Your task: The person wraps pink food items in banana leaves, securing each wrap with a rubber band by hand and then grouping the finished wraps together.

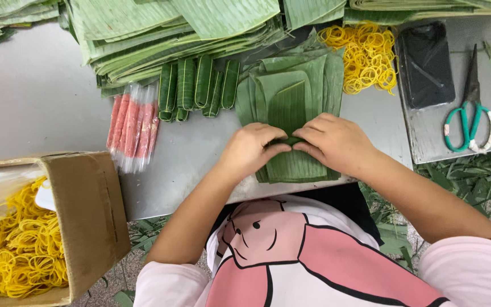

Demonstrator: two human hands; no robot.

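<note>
A stack of green banana leaf pieces lies on the grey table in front of me. My left hand and my right hand press side by side on the near part of the top leaf, fingertips meeting over a rolled fold. What is inside the fold is hidden by my fingers. Several finished green leaf rolls lie in a row to the left of the stack. Beside them are several pink sticks in clear wrappers.
Loose yellow rubber bands are piled at the back right, more in a cardboard box at the front left. A black phone and green-handled scissors lie on a grey tray to the right. Large leaf stacks line the back.
</note>
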